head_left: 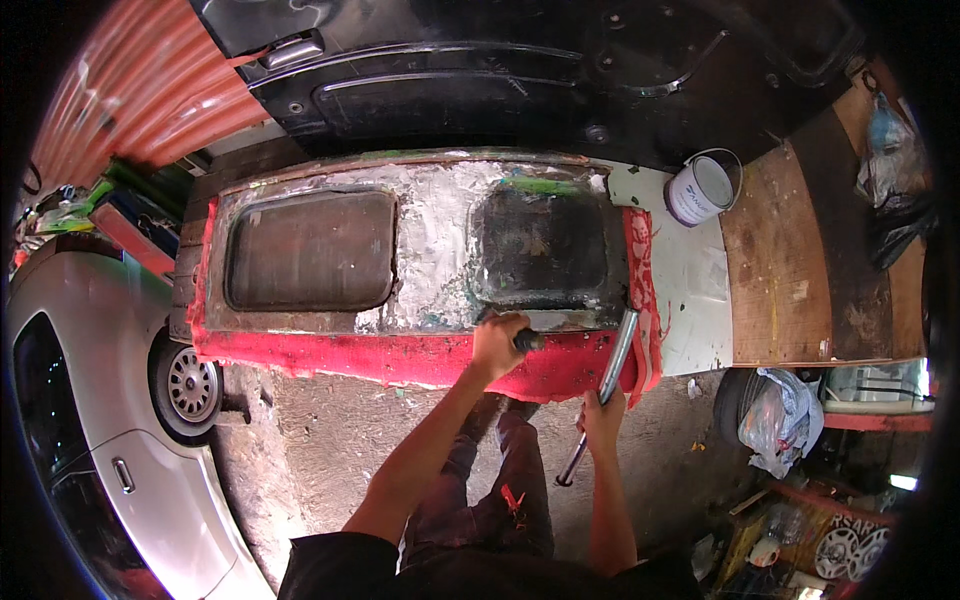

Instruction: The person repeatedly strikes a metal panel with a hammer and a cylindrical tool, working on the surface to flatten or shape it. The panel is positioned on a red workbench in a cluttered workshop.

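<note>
A worn panel (430, 240) with two rounded rectangular recesses lies in front of me, rough whitish coating smeared between and around them. Under it a red cloth (400, 352) hangs over the near edge. My left hand (497, 345) is closed around a tool with a short dark handle (529, 341) at the panel's near edge, below the right recess. The tool's working end is mostly hidden by the hand. To its right, my right hand (601, 424) grips a silver metal bar (621, 350), held slanted with its upper end by the panel's near right corner.
A paint can (700, 190) with a wire handle stands on a white board right of the panel. Beyond the bench is a large black vehicle panel (450, 80). A silver car (130, 370) stands at left. Plastic bags (780, 420) lie by a tyre at right.
</note>
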Available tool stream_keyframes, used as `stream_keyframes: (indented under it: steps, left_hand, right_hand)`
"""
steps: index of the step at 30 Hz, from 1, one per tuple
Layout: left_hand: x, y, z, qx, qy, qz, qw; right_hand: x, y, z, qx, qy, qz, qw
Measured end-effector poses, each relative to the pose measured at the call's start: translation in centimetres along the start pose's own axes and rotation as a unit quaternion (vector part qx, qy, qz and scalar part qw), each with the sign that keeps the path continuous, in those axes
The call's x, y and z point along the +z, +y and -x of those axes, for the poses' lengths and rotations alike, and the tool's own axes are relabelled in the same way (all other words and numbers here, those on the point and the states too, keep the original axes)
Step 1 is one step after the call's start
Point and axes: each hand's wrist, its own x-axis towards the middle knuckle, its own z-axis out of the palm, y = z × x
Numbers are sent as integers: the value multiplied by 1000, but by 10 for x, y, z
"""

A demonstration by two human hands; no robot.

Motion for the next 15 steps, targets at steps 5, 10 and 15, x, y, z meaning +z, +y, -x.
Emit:
stream_keyframes:
  steps: [5, 10, 15]
  left_hand:
    - [4, 6, 30, 115, 46, 108, 986]
    - [-8, -2, 42, 110, 21, 172, 979]
    - [-23, -13, 48, 126, -1, 214, 969]
  right_hand:
    - [-15, 29, 26, 29, 3, 54, 998]
    - [-10, 68, 55, 90, -7, 32, 995]
    - [4, 66, 73, 96, -38, 13, 995]
